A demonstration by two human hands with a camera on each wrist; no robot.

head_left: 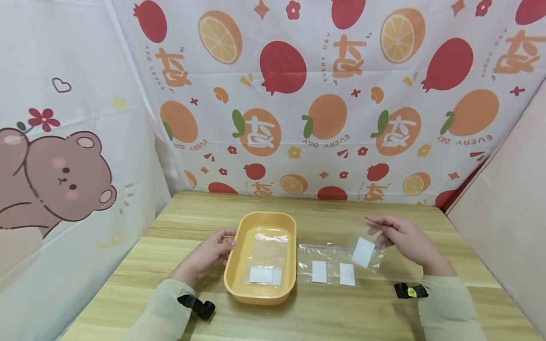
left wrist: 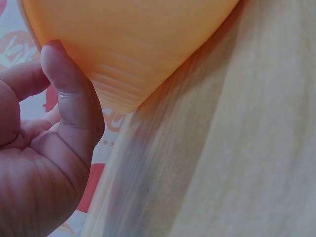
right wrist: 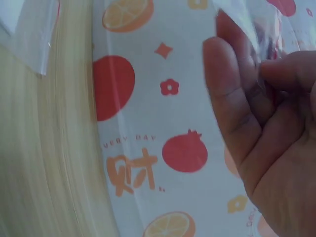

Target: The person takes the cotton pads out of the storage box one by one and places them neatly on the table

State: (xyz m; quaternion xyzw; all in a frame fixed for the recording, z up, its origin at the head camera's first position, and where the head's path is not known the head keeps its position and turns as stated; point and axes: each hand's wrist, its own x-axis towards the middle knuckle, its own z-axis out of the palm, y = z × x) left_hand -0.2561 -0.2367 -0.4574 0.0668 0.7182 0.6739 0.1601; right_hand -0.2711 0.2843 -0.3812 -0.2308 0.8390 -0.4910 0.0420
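My left hand [head_left: 213, 248] grips the left side of a yellow plastic tray [head_left: 230, 277]. In the left wrist view, its thumb [left wrist: 61, 74] lies against the tray's outer wall. Inside the tray lies a clear zip bag [head_left: 266, 251] with white labels at its lower end; whether several bags overlap there I cannot tell. My right hand [head_left: 401, 237] pinches another clear zip bag [head_left: 363, 252] by its upper edge, a white label tilted inside. It hangs above the table, right of two flat bags with a white label [head_left: 319, 272] and a second label [head_left: 347, 274].
The wooden table [head_left: 341, 317] extends around the tray and bags. Behind it hangs a fruit-print cloth [head_left: 298, 113]; a bear-print cloth [head_left: 64, 180] covers the left side and a pale cloth [head_left: 507, 203] the right. Black straps circle both wrists.
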